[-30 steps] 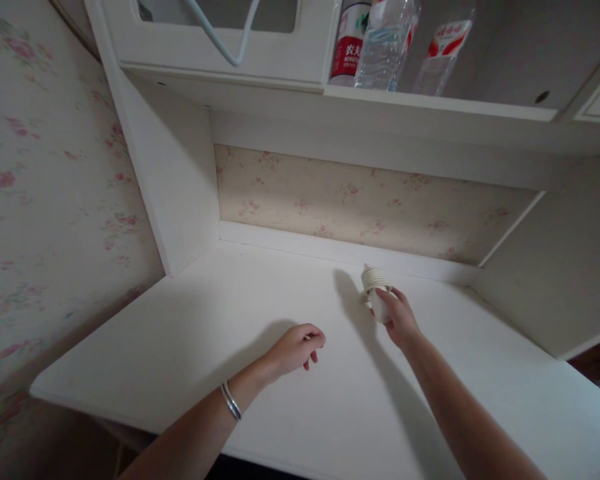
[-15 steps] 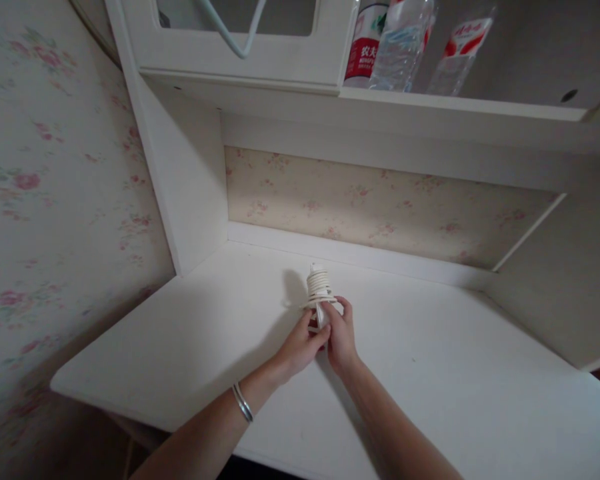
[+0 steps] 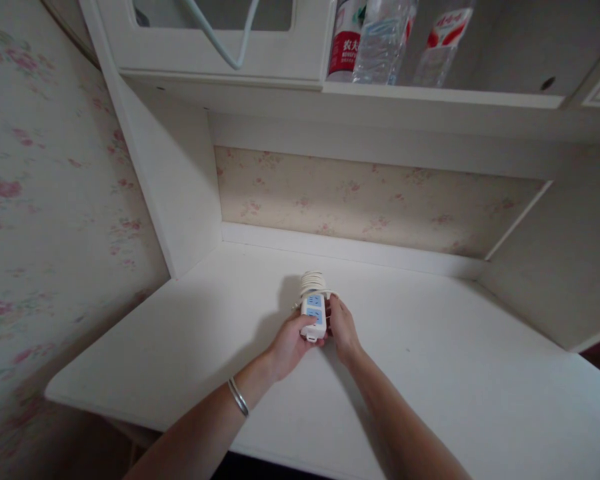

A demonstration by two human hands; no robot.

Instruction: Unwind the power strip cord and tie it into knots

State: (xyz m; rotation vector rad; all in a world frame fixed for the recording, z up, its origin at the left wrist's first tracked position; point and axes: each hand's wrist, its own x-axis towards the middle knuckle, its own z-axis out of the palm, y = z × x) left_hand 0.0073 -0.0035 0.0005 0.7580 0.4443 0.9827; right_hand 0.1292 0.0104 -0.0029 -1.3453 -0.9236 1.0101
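A white power strip (image 3: 307, 329) with blue socket faces is held above the desk, its sockets turned up toward me. Its white cord (image 3: 312, 281) is wound in a coil around the far end. My left hand (image 3: 291, 341) grips the near end, thumb across the lower socket face and fingers underneath. At the strip's right side, my right hand (image 3: 343, 328) has its fingers closed on the loop of cord near the coil. The tips of the right fingers are partly hidden behind the strip.
The white desk (image 3: 430, 373) spreads under both hands. Above it runs a shelf (image 3: 445, 97) holding several plastic bottles (image 3: 380, 47). A cabinet door (image 3: 220, 57) with a hanging pale blue hook-like tube (image 3: 237, 61) is at upper left. Side panels (image 3: 185, 180) bound the desk.
The power strip has been turned so its blue socket faces now show. My left thumb has moved onto its face, and my right hand has shifted to its right side. The view has shifted slightly.
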